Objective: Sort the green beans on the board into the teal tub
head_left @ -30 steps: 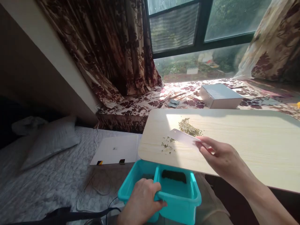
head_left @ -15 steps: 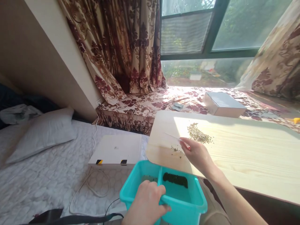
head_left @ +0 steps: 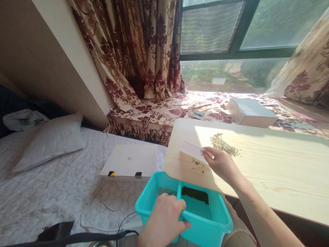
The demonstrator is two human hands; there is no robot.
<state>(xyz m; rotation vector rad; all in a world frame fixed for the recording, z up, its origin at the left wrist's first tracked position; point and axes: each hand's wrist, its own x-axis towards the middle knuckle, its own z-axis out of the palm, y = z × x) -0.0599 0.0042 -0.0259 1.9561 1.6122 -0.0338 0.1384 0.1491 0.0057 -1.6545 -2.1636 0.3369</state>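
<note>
My left hand [head_left: 167,216] is closed on the near rim of a turquoise two-compartment bin [head_left: 205,221], around the end of its divider. Dark small grains [head_left: 195,195] lie heaped along the far side of the right compartment; a few specks show in the left one, partly behind my hand. Above the wooden table, my right hand [head_left: 222,163] pinches a thin white card [head_left: 191,150] by its right end. A small scatter of grains [head_left: 198,164] lies just below the card. Beyond my right hand spreads a larger patch of greenish-brown grains [head_left: 223,144].
The pale wooden table [head_left: 277,164] overhangs the bin's far edge. A flat white box [head_left: 130,160] lies on the quilted bed [head_left: 59,175], with a white cable [head_left: 102,202] near it. Another box [head_left: 253,111] sits on the window ledge. A black strap [head_left: 69,236] crosses the lower left.
The white card in my right hand has turned from nearly edge-on to showing its broad face. My left hand stays on the bin's rim. The whole view has shifted slightly.
</note>
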